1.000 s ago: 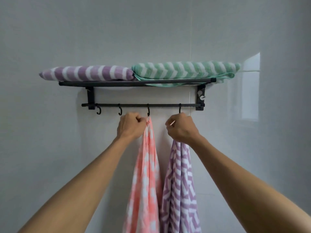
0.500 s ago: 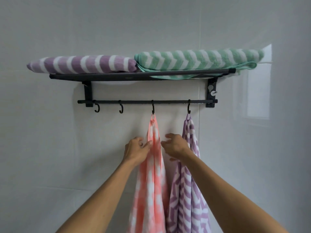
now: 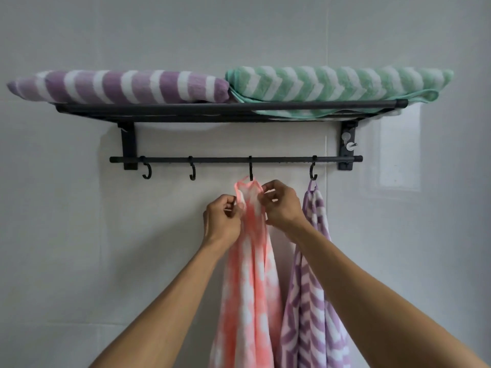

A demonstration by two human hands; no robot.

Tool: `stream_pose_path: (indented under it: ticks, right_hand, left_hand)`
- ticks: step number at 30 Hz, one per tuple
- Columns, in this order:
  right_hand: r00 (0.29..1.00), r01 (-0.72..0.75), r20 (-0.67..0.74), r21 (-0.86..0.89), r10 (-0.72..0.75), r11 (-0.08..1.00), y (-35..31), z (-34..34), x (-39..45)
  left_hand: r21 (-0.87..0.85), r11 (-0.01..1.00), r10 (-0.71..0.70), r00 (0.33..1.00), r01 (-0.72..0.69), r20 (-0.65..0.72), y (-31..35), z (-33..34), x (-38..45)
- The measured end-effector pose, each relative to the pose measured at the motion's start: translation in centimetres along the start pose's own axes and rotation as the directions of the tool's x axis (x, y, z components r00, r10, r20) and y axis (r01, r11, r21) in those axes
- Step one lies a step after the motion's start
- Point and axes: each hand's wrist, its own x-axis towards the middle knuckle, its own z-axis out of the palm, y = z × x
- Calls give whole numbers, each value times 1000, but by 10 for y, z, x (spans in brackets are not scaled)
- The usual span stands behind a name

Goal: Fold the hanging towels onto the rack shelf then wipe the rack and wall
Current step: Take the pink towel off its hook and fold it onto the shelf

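1. Both hands had risen since half a second earlier; the left hand (image 3: 221, 221) and right hand (image 3: 283, 205) pinched the soft coral-and-white towel (image 3: 251, 274) between them, just under its black hook (image 3: 250, 174).
2. Right of the right hand hung a fluffy purple chevron towel (image 3: 313, 301).
3. Above both, the black metal rack shelf (image 3: 186, 108) bore two folded striped towels.

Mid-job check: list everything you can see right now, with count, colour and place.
folded purple towel: one, purple and white stripes, left on the shelf
folded green towel: one, green and white chevrons, right on the shelf
rack: one, black, on the wall, shelf above a hook bar
hooks: four, black, along the bar; the two left ones bare
pink towel: one, pink and white, hanging from the third hook
hanging purple towel: one, purple and white, on the fourth hook
wall: grey-white tile
left hand: pinches the pink towel's left edge
right hand: pinches its right edge
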Motion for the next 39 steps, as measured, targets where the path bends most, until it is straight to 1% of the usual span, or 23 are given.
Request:
stream_pose_path:
  ticks: [5,8,12,13,15,16,17,19,21,22,24,25,27,28,30,32,33,34,35,36,37,38,39]
  right_hand:
    - [987,123,-115,135,-108,983,-8,-5,0]
    - [983,153,-125,157,-133,976,-13,-7,-5]
    - [992,112,36,133,-118,985,-21,-12,-29]
    - [992,78,88,168,-94,983,-21,-14,-39]
    - [964,-46,265,258,-25,965,-18,-17,-62]
    - [921,-104,390,246,0,964,-15,-18,-75]
    - [862,-138,505,156,41,978,-9,-19,-87]
    - [749,-65,644,-162,156,985,10,-22,-110]
    - [700,62,661,-435,272,898,37,-24,-134]
    - [686,74,645,-523,337,849,54,-25,-146]
    - [698,45,579,-624,423,780,80,-31,-175]
    - [712,-36,539,-613,451,789,89,-35,-187]
    - [751,-237,457,-488,477,840,91,-45,-201]
    - [775,-301,431,-392,462,869,85,-48,-205]
    - [861,-277,379,-211,340,937,69,-48,-202]
    - [908,-186,366,-82,204,979,32,-46,-205]
    - [913,-175,371,-22,170,984,9,-44,-208]
    - [918,-167,371,35,143,985,-13,-43,-210]
    - [918,-162,378,84,119,983,-31,-37,-210]
    - [915,-162,389,109,108,981,-47,-33,-209]
    - [910,-151,402,98,100,984,-61,-30,-210]
    - [903,-118,422,58,83,991,-72,-28,-212]
    - [891,-76,449,2,67,997,-81,-29,-216]
  left_hand:
    - [-104,993,47,996,-55,-77,9,-11,6]
    - [-134,991,8,996,-19,-84,13,-17,3]
    - [-230,971,-90,986,57,-139,29,-30,-1]
    - [-254,965,-113,982,71,-153,36,-35,-2]
    - [-288,954,-138,972,80,-189,50,-47,-4]
    - [-292,953,-140,969,76,-205,58,-55,-8]
    - [-298,952,-145,965,76,-217,66,-62,-10]
    - [-317,945,-163,952,75,-258,84,-76,-18]
    - [-296,952,-177,931,79,-320,95,-93,-28]
    - [-283,955,-187,917,86,-352,99,-102,-32]
    - [-260,958,-226,877,121,-425,104,-122,-45]
    - [-246,960,-241,850,137,-468,105,-132,-54]
    - [-180,966,-252,824,184,-508,103,-153,-73]
    - [-131,965,-263,830,228,-491,99,-164,-86]
    - [-15,946,-306,874,325,-378,90,-175,-111]
    - [121,901,-401,906,417,-134,88,-178,-143]
    - [194,871,-470,881,452,58,88,-178,-161]
    - [258,841,-535,801,476,268,90,-175,-180]
    - [307,815,-579,687,491,438,91,-172,-197]
    - [331,806,-587,591,491,552,93,-167,-213]
    - [329,812,-572,548,482,610,94,-163,-227]
    - [303,825,-553,566,477,611,94,-158,-235]
    - [267,837,-535,613,477,582,95,-156,-242]
